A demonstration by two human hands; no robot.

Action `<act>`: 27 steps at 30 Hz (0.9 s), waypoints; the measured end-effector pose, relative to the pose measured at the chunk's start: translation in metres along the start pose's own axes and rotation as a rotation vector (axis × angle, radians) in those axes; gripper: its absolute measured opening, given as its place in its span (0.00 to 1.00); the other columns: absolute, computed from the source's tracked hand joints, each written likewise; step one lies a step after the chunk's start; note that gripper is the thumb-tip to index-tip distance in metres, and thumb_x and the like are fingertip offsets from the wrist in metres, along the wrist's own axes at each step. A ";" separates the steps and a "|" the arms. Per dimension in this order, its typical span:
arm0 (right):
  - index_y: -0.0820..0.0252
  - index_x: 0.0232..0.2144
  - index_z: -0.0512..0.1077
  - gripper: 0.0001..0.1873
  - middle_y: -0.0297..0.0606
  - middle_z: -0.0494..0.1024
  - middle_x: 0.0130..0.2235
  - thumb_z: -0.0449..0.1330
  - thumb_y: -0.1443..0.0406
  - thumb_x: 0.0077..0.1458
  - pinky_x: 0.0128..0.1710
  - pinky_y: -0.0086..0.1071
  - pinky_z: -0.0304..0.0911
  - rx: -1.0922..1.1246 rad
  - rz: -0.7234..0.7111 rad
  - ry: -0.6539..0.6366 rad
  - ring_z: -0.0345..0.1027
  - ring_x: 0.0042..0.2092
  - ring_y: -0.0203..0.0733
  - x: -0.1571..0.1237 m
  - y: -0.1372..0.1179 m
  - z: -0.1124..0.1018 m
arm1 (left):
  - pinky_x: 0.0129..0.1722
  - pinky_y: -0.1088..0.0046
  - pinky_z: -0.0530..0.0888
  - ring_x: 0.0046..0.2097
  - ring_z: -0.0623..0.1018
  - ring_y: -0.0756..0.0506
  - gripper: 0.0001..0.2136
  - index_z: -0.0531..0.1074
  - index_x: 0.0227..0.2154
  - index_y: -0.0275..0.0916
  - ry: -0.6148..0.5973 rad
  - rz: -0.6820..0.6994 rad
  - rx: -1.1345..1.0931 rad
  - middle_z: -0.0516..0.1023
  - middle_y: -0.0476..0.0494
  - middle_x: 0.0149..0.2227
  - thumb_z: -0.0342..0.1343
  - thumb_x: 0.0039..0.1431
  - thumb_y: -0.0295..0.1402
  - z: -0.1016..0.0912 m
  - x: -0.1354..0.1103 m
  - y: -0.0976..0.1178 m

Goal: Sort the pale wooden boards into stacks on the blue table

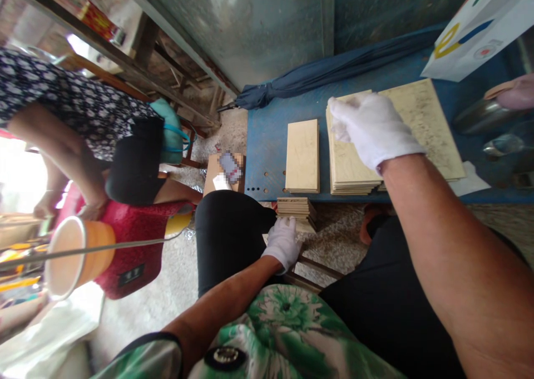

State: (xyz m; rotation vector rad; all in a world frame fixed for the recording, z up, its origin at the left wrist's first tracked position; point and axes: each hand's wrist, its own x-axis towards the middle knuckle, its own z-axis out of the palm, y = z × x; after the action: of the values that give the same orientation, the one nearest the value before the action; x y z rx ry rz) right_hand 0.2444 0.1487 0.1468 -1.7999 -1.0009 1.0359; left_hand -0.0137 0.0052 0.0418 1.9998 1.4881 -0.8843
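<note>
My right hand, in a white glove, is over a pile of cream-coloured boards on a blue bench. Its fingers are curled in near the pile's far left corner; whatever lies between them is hidden. My left hand, gloved too, is low between my knees. Its fingers bend against the near side of a small stack of thin boards, whose layered edges face me. Left of the large pile lies another short stack of cream boards. A wide, speckled board lies to the right, partly behind my right forearm.
A folded dark umbrella runs along the back of the blue bench. On the right stand a white paper bag and a glass. To the left, another person sits near an orange bucket; a cable crosses there.
</note>
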 end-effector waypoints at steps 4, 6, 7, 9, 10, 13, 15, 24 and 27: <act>0.61 0.23 0.70 0.16 0.38 0.73 0.23 0.60 0.58 0.60 0.29 0.34 0.62 0.006 0.030 0.002 0.68 0.25 0.39 -0.005 -0.006 0.000 | 0.63 0.58 0.61 0.67 0.57 0.32 0.37 0.53 0.67 0.33 -0.019 0.003 0.019 0.57 0.30 0.66 0.51 0.57 0.45 0.001 -0.002 0.000; 0.61 0.22 0.70 0.17 0.37 0.73 0.22 0.60 0.59 0.60 0.29 0.33 0.62 0.004 0.044 -0.004 0.68 0.25 0.38 -0.005 -0.007 0.000 | 0.64 0.56 0.58 0.68 0.54 0.31 0.38 0.52 0.67 0.32 -0.023 0.008 0.025 0.55 0.28 0.67 0.51 0.57 0.46 0.002 -0.003 0.000; 0.61 0.22 0.70 0.17 0.37 0.73 0.22 0.60 0.59 0.60 0.29 0.33 0.62 0.005 0.047 -0.008 0.68 0.26 0.38 -0.006 -0.007 0.000 | 0.65 0.55 0.57 0.69 0.53 0.30 0.38 0.52 0.67 0.31 -0.021 0.009 0.025 0.54 0.28 0.67 0.51 0.57 0.46 0.004 -0.003 0.000; 0.61 0.21 0.70 0.18 0.38 0.73 0.22 0.60 0.58 0.60 0.29 0.33 0.61 0.004 0.033 -0.014 0.68 0.25 0.37 -0.005 -0.006 0.001 | 0.66 0.55 0.55 0.69 0.51 0.30 0.39 0.51 0.67 0.31 -0.006 0.009 0.021 0.52 0.27 0.68 0.51 0.57 0.46 0.007 -0.002 -0.001; 0.61 0.21 0.70 0.18 0.38 0.73 0.22 0.59 0.58 0.60 0.28 0.34 0.60 0.002 0.017 -0.017 0.67 0.25 0.37 -0.004 -0.005 0.001 | 0.66 0.55 0.55 0.69 0.51 0.30 0.39 0.51 0.68 0.31 0.008 0.007 0.016 0.52 0.27 0.68 0.51 0.57 0.45 0.009 -0.002 -0.002; 0.61 0.22 0.70 0.17 0.39 0.74 0.24 0.59 0.57 0.59 0.28 0.34 0.60 -0.017 -0.012 -0.016 0.67 0.24 0.38 -0.002 -0.002 0.001 | 0.65 0.56 0.57 0.69 0.53 0.30 0.39 0.50 0.68 0.30 0.037 -0.003 0.006 0.54 0.28 0.68 0.52 0.56 0.44 0.012 0.000 -0.002; 0.60 0.24 0.71 0.16 0.38 0.74 0.25 0.59 0.57 0.59 0.29 0.34 0.61 -0.018 0.001 -0.015 0.68 0.25 0.38 0.000 0.000 0.001 | 0.65 0.56 0.57 0.69 0.53 0.30 0.40 0.49 0.68 0.29 0.020 0.009 0.017 0.53 0.26 0.68 0.51 0.57 0.44 0.011 0.000 -0.002; 0.55 0.28 0.70 0.17 0.36 0.71 0.24 0.60 0.49 0.57 0.37 0.37 0.65 0.027 0.004 -0.077 0.67 0.31 0.43 0.004 0.008 -0.002 | 0.65 0.54 0.54 0.69 0.51 0.29 0.43 0.45 0.69 0.26 -0.047 0.051 0.076 0.49 0.22 0.69 0.52 0.57 0.46 0.007 -0.001 -0.001; 0.54 0.28 0.70 0.17 0.35 0.70 0.23 0.60 0.48 0.57 0.36 0.37 0.65 0.012 -0.011 -0.080 0.68 0.31 0.43 0.004 0.007 -0.003 | 0.66 0.53 0.54 0.69 0.51 0.29 0.41 0.44 0.69 0.28 -0.065 0.057 0.077 0.49 0.23 0.69 0.49 0.59 0.47 0.006 -0.006 0.000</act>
State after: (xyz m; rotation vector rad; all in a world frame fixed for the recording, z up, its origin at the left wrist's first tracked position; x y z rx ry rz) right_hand 0.2505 0.1485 0.1403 -1.7530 -1.0497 1.1121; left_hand -0.0160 -0.0033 0.0421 2.0377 1.3738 -0.9862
